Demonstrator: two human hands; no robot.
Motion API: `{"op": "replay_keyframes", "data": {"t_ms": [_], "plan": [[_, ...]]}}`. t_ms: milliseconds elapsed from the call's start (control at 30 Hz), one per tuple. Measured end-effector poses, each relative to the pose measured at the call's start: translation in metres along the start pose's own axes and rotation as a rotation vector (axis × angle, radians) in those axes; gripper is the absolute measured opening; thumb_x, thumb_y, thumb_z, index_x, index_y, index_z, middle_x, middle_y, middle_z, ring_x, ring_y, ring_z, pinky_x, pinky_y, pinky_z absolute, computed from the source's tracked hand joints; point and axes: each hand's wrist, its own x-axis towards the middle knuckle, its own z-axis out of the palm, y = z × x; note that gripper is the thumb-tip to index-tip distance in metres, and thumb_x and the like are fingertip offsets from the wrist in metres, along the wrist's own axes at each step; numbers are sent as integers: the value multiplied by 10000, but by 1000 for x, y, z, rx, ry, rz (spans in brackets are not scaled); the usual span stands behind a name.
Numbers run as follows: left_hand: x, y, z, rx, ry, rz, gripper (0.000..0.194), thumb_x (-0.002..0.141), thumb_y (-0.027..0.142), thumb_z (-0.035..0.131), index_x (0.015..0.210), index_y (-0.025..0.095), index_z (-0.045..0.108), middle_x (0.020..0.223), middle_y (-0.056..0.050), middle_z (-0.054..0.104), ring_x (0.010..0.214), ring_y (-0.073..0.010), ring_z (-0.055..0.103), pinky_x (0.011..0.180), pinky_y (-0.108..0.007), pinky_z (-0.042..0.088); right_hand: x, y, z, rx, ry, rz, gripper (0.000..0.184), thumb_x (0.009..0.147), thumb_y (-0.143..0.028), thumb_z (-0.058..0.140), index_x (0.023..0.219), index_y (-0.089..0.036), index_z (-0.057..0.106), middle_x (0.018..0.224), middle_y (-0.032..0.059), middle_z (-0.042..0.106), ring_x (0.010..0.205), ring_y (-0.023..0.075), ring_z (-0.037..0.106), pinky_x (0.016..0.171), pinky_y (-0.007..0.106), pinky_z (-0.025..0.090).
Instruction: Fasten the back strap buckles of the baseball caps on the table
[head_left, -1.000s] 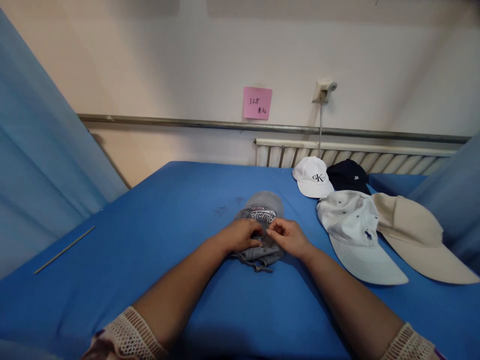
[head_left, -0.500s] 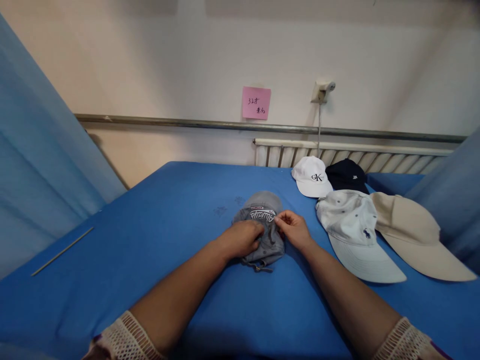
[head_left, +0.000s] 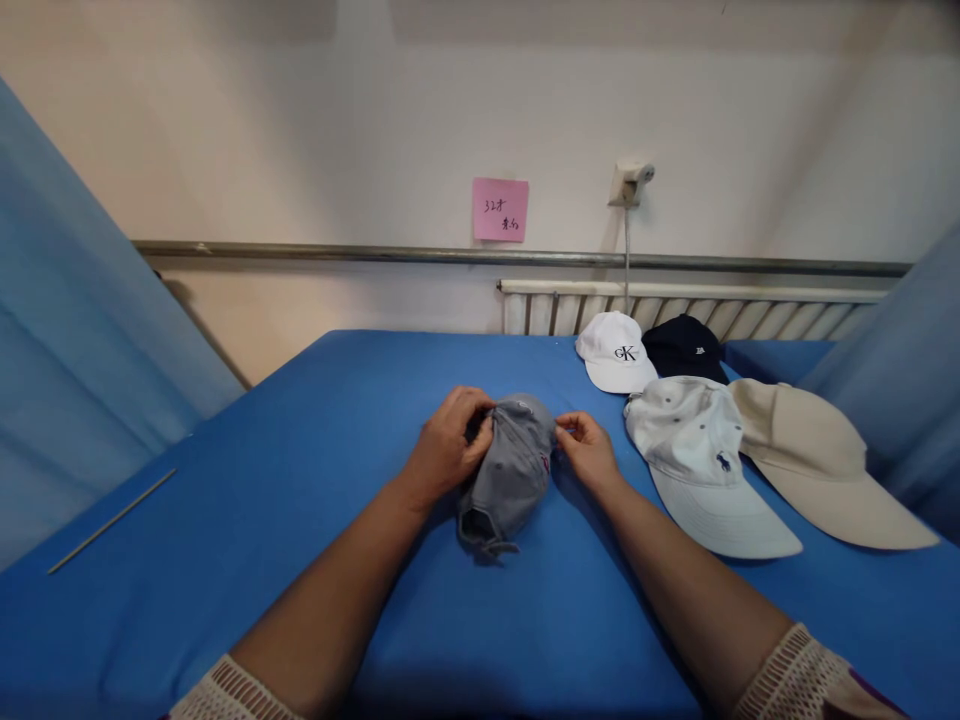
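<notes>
A grey baseball cap [head_left: 511, 470] is between my two hands over the blue-covered surface, tipped on its side with its back strap hanging toward me. My left hand [head_left: 450, 440] is closed on the cap's upper left edge, the thumb and fingers pinching the cloth. On the other side, my right hand [head_left: 589, 450] pinches the cap's right edge near the brim with thumb and forefinger. Part of the brim and most of the front lettering are turned away from view.
To the right lie a white cap [head_left: 616, 352], a black cap [head_left: 684, 347], a pale cap [head_left: 694, 465] and a beige cap [head_left: 825, 450]. A thin stick [head_left: 112, 520] rests at left on the blue cover [head_left: 300, 600]. Blue curtains [head_left: 75, 320] hang at both sides.
The grey cap has been turned and filled out, so its lettered front now faces away to the right. My left hand has moved up and left along its edge.
</notes>
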Motion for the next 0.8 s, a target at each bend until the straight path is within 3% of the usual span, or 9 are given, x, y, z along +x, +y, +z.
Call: {"op": "replay_keyframes", "data": {"t_ms": [133,233,333,500,600,700,800], "plan": [[3,-1,-7,-23,-57,31,141,872,173,501,990,189,575,927,-39,587,840,-150,555,790,-290,470,-4,-5,-1,-31,-75,-17,315,734,-374,635,987,-188,608,774,11,639,583,130,541,562,266,437],[3,-3,-9,-53,-165,28,140,871,175,501,977,191,590,921,-38,599,849,-151,567,781,-285,469,-10,-11,1,-44,-207,-96,315,748,-349,640,1021,-194,612,857,34,655,749,167,608,669,296,478],[3,-4,-11,-75,-182,14,153,868,185,507,988,193,603,933,-40,613,863,-153,576,788,-287,469,-18,-18,3,-146,-299,-209,285,734,-327,679,984,-206,612,993,57,647,897,198,607,755,333,487],[3,-7,-15,-119,-176,-20,151,839,179,534,961,186,624,911,-34,623,810,-143,576,762,-283,474,-27,-33,4,-300,-210,-432,253,738,-276,691,947,-217,562,1011,53,593,934,210,569,798,358,480],[2,-7,-16,-141,-189,-28,135,821,169,548,933,175,623,883,-29,616,788,-136,575,754,-273,474,-31,-43,3,-386,-290,-539,212,770,-212,646,974,-229,589,1008,50,585,965,209,558,829,350,463],[1,-6,-13,-141,-236,-27,142,802,159,548,918,178,629,866,-24,615,776,-134,572,746,-268,474,-35,-47,7,-588,-409,-522,258,778,-173,617,1025,-248,615,991,40,588,944,203,553,797,324,448],[0,-6,-11,-126,-271,-28,174,775,147,551,922,186,636,866,-20,617,767,-135,566,732,-264,471,-37,-46,12,-808,-454,-483,160,798,-144,571,922,-222,635,914,45,592,872,200,552,727,296,421]]}}
